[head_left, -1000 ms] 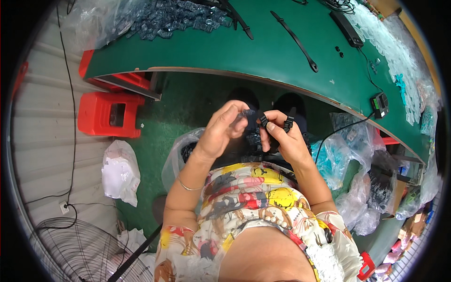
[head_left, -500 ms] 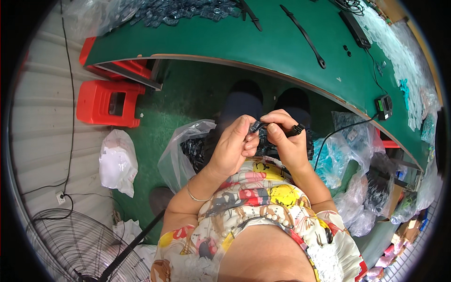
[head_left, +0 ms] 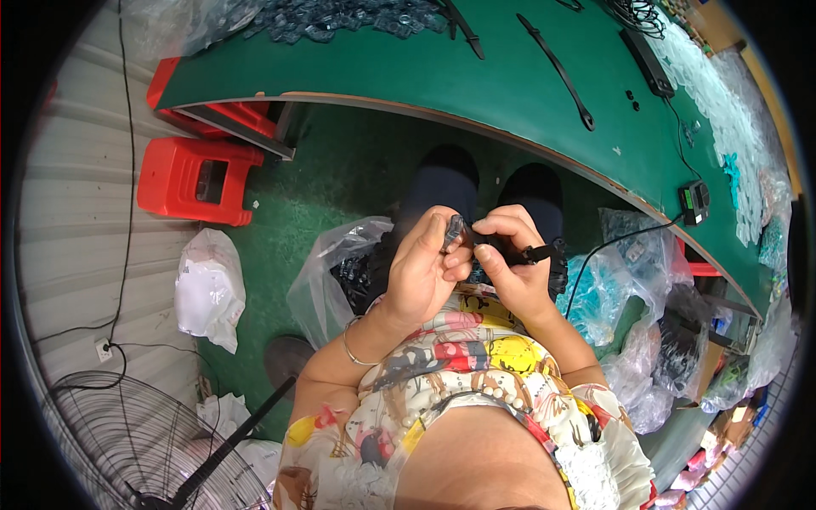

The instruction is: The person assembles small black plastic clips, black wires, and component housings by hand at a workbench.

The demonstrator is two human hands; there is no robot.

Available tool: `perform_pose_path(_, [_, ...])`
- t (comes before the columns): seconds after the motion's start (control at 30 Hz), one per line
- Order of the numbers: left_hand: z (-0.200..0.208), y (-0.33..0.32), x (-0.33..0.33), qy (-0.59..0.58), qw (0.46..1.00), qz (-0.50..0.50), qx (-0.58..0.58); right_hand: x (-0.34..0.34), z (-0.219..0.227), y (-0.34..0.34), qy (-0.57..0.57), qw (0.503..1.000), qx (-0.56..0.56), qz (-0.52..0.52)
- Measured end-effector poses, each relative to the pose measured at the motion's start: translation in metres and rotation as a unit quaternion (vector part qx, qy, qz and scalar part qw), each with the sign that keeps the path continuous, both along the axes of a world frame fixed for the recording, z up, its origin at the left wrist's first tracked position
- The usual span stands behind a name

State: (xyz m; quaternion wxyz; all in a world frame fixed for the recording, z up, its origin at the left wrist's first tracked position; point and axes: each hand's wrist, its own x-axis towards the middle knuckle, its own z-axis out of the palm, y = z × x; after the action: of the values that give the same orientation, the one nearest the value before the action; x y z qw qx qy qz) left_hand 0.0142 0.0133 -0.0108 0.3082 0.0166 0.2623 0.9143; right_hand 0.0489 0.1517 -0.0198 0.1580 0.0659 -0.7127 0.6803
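Note:
Above my lap, my left hand [head_left: 422, 270] is closed, pinching a small dark translucent plastic piece [head_left: 455, 233] between thumb and fingers. Beside it my right hand [head_left: 522, 285] grips a narrow black strap [head_left: 538, 253], whose end sticks out past the fingers on the right. The two hands are close together. Fingers hide whether the strap and the plastic piece are joined. Below the hands, partly covered by them, a clear plastic bag [head_left: 316, 274] lies open with black items in it.
A green table [head_left: 510, 93] curves across the front, bearing a heap of dark translucent pieces [head_left: 340, 19], loose black straps [head_left: 557, 72] and a black power strip [head_left: 648, 64]. Red stools [head_left: 178, 183] stand left. A fan [head_left: 153, 433] is at lower left, plastic bags [head_left: 637, 357] at right.
The plastic piece has turned more upright in my left fingers. The fingertips of my two hands have drawn slightly apart, and the strap end in my right hand has shifted a little downward.

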Motion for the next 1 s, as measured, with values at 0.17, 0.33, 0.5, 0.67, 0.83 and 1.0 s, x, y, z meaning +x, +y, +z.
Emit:
perform_pose_path(0.17, [0.000, -0.001, 0.001, -0.004, 1.000, 0.006, -0.017, 0.000, 0.002, -0.001, 0.025, 0.997, 0.070, -0.008])
perform_pose_path(0.33, [-0.008, 0.001, 0.007, 0.002, 1.000, -0.015, -0.013, -0.001, 0.002, -0.010, 0.046, 0.997, 0.044, -0.048])
perform_pose_path(0.5, [-0.006, -0.004, -0.001, 0.087, 0.987, 0.007, -0.135, -0.002, 0.005, -0.001, 0.027, 0.999, 0.004, -0.030])
perform_pose_path(0.67, [-0.001, -0.016, -0.007, 0.363, 0.833, 0.035, -0.416, -0.004, 0.008, 0.004, 0.043, 0.988, 0.150, -0.013])
perform_pose_path(0.83, [0.004, -0.021, -0.013, 0.304, 0.882, -0.036, -0.359, 0.002, 0.002, 0.013, -0.079, 0.944, -0.275, 0.165])
perform_pose_path(1.0, [0.011, -0.018, -0.011, 0.326, 0.877, -0.029, -0.352, -0.001, -0.006, 0.013, -0.108, 0.913, -0.340, 0.198])
